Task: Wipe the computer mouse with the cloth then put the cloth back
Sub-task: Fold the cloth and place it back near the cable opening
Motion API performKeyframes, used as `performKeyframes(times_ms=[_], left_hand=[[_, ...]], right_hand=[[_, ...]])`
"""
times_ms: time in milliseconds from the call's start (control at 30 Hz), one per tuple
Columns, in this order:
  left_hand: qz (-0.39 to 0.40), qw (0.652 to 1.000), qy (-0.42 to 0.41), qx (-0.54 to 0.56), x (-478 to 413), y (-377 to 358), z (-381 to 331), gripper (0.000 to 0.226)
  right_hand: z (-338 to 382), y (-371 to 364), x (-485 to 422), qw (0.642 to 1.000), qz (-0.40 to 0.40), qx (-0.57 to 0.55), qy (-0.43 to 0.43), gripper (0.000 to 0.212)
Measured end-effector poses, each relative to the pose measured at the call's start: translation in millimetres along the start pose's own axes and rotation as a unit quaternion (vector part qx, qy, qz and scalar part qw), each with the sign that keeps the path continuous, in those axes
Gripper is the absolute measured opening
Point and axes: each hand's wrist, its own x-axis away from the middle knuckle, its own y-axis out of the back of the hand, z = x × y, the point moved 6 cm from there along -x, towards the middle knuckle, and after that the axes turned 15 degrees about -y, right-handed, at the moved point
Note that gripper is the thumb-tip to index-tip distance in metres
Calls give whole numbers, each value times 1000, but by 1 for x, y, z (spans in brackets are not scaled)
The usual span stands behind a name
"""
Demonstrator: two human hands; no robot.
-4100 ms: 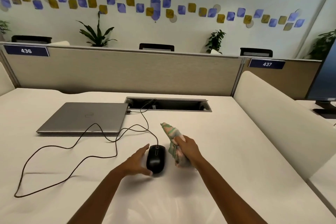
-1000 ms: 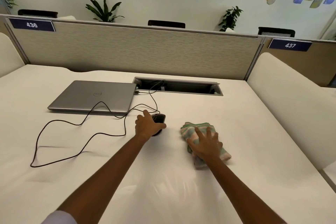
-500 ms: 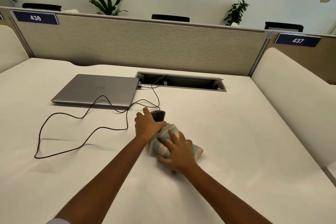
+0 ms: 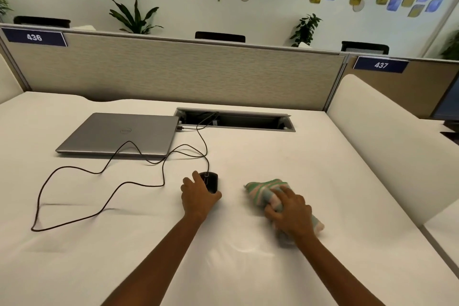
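Note:
A black wired computer mouse (image 4: 211, 181) sits near the middle of the white desk (image 4: 248, 268). My left hand (image 4: 197, 197) rests over its near left side and holds it; only the mouse's far part shows. A bunched green, pink and white striped cloth (image 4: 260, 191) lies on the desk to the right of the mouse, a hand's width apart from it. My right hand (image 4: 289, 214) presses down on the cloth's near half with its fingers curled into the fabric.
The mouse's black cable (image 4: 99, 171) loops over the desk to the left. A shut grey laptop (image 4: 119, 134) lies at the back left. Behind it are a cable slot (image 4: 236, 120), a beige partition (image 4: 173, 72) and a cream divider (image 4: 397, 146) on the right.
My right hand has slid the cloth to the right, away from the mouse, where it was pressed half a second ago. My left hand has stayed on the mouse.

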Motion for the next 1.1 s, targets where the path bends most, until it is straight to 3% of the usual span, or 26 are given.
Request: performKeyframes(times_ms=[133,233,333,400,433,500,600,733,833,900,1000,1067,1100], left_hand=[[17,999,-12,-28,0,-6,-4,79],[26,995,-20,-98,-2,-3,-10,81],[8,989,-85,-122,-6,1,-32,76],[35,994,-98,44,-11,0,-49,68],[78,979,-84,166,-12,-4,-59,65],[173,916,-48,359,-7,-11,-79,59],[203,867,-49,452,-6,-14,-93,49],[149,862,-48,481,-14,-8,-84,47],[132,860,-91,485,-20,-2,-81,43],[132,856,-111,487,-22,1,-83,38],[148,848,-136,490,-24,1,-90,31],[141,850,-156,483,-27,1,-95,27],[128,859,-167,466,-30,2,-98,24]], right_hand=[[-11,25,-10,953,-1,-268,-142,14],[-3,37,-8,936,-7,-312,-162,7],[11,40,-5,937,-4,-315,-154,10],[21,38,-1,942,-1,-305,-136,13],[27,38,2,948,-9,-292,-124,15],[38,37,9,963,-45,-250,-90,26],[57,32,21,981,-81,-173,-26,37],[58,18,23,982,-20,-187,17,51],[49,22,19,938,30,-347,-3,46],[35,23,14,881,63,-462,-78,46],[17,13,5,808,157,-539,-180,62],[14,11,-1,790,212,-543,-192,52],[14,14,-3,798,217,-533,-181,43]])
